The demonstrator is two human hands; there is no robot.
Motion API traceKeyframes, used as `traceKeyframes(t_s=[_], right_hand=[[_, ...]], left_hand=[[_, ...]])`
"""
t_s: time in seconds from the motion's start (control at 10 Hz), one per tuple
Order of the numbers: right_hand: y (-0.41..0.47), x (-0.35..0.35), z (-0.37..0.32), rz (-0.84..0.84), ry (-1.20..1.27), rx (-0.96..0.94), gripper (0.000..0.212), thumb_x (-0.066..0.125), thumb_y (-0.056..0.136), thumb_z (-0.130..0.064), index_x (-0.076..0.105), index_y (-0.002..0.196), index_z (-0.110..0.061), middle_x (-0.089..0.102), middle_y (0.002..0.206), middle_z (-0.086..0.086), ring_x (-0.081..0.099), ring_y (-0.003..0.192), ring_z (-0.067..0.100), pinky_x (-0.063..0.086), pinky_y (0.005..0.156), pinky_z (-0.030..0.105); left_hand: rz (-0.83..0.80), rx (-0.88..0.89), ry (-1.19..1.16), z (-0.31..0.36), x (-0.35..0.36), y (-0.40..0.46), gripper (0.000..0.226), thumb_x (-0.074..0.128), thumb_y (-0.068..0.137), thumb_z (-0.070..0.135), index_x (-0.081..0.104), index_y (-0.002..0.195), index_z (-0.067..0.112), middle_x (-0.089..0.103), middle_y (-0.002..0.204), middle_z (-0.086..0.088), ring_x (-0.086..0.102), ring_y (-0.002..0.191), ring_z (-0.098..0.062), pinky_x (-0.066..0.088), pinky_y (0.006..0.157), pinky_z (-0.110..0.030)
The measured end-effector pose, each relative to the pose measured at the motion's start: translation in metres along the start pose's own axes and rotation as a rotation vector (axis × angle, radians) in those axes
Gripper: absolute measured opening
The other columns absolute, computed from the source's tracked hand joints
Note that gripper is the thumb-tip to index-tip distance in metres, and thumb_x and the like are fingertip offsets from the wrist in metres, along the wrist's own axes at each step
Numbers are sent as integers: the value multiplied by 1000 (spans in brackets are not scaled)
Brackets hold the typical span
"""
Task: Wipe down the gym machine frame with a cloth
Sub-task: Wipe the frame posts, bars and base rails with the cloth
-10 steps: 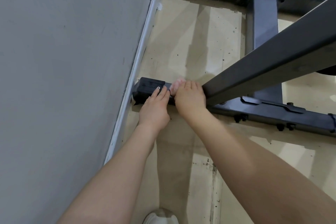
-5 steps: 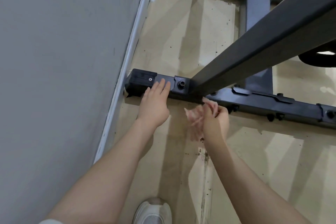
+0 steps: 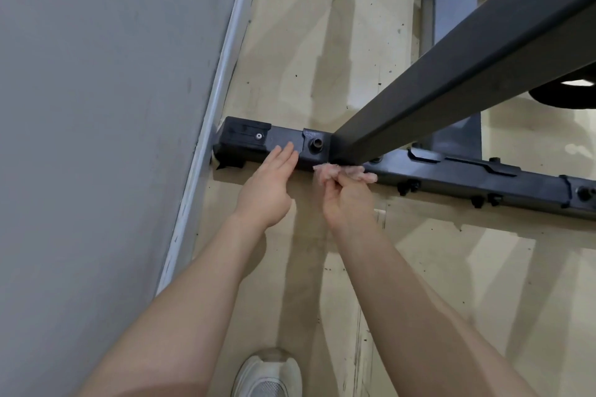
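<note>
**Cloth at the base bar's near edge**

My right hand [image 3: 346,200] curls its fingers [image 3: 335,182] around the pink cloth [image 3: 342,171], bunched against the near side of the frame's base bar [image 3: 451,176], just below the slanted post [image 3: 451,55]. My left hand [image 3: 267,190] lies flat, straight fingers seemingly touching the bar near its capped end [image 3: 238,138] by the wall [image 3: 96,106]. My white shoe [image 3: 267,375] stands on the floor [image 3: 322,58], well short of the bar.

so the base bar [image 3: 451,171] lies flat on the floor [image 3: 322,58], its left end butting up near the wall [image 3: 96,106]. A post [image 3: 467,58] rises off the bar, right of the bolt [image 3: 316,143]. Left hand [image 3: 269,187] rests on the bar left of that bolt, right hand [image 3: 348,196] with the cloth [image 3: 342,172] at the bar's near edge under the post. A shoe [image 3: 267,377] sits nearer, well apart from the bar
</note>
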State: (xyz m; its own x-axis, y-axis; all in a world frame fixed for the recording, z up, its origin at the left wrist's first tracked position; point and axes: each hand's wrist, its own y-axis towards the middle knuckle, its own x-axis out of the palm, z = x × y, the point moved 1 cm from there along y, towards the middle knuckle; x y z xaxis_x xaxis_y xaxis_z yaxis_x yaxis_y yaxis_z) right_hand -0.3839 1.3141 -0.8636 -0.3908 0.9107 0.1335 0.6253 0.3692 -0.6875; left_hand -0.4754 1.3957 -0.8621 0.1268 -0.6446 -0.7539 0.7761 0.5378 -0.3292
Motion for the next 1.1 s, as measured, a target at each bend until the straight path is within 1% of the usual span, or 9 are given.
traceKeyframes(t_s=[0.1,0.2,0.3,0.5,0.6,0.7,0.8,0.9,1.1], right_hand=[[-3,22,8,76,-33,-42,30,44,92,13,48,93,-17,55,67,-3,52,61,8,48,68,22],[-12,31,11,7,-247,-15,15,55,92,-1,52,85,-13,55,77,2,54,65,12,46,62,23],[-30,8,-1,84,-698,-459,5,54,91,-2,51,90,-6,56,83,6,54,76,18,38,68,21],[-2,-10,-6,-392,-1610,-1284,31,41,95,-17,67,110,-13,63,118,10,59,101,29,49,81,37],[38,-21,7,-484,-2176,-1394,28,52,82,-7,71,101,-2,69,99,16,64,86,31,52,70,37],[49,-41,4,-623,-2495,-1462,47,65,74,-8,60,119,5,65,118,17,62,107,33,55,80,41],[39,-75,-10,-573,-2728,-1537,56,49,89,-21,32,138,1,38,150,10,36,138,26,35,111,38],[40,-79,-16,-372,-2799,-1580,53,46,93,-25,37,143,-9,35,152,4,33,141,20,21,116,34],[40,-53,13,-586,-2960,-1546,57,25,104,-19,0,148,5,-1,160,15,-2,147,30,0,117,43]], left_hand=[[-31,-16,-25,1,-4,2,73,34,85,-11,19,150,18,6,158,10,2,145,-6,12,110,-18],[-52,-8,-101,1,-15,1,61,38,93,-4,22,148,15,13,158,3,7,145,-10,4,113,-21],[-13,-42,-104,-2,-18,-1,66,42,89,-4,20,149,15,13,157,2,10,144,-13,0,115,-25],[19,-20,43,-18,-15,-1,70,46,87,-2,22,149,18,5,159,1,0,146,-15,-1,117,-33],[16,-28,-2,-20,-18,2,68,40,87,-7,23,149,15,6,159,3,2,146,-11,6,118,-29],[26,-57,-35,-20,-17,1,76,36,82,-13,20,149,18,3,159,9,0,145,-6,16,115,-25],[26,-59,-39,-17,-12,-1,81,36,80,-14,22,149,26,-2,159,8,-5,145,-9,19,116,-30],[29,-65,6,-13,-4,-2,83,39,81,-11,19,149,32,-9,159,6,-11,145,-12,18,117,-36],[0,-94,82,-10,-7,-2,80,41,83,-5,16,149,33,-10,159,5,-10,145,-12,21,115,-35]])
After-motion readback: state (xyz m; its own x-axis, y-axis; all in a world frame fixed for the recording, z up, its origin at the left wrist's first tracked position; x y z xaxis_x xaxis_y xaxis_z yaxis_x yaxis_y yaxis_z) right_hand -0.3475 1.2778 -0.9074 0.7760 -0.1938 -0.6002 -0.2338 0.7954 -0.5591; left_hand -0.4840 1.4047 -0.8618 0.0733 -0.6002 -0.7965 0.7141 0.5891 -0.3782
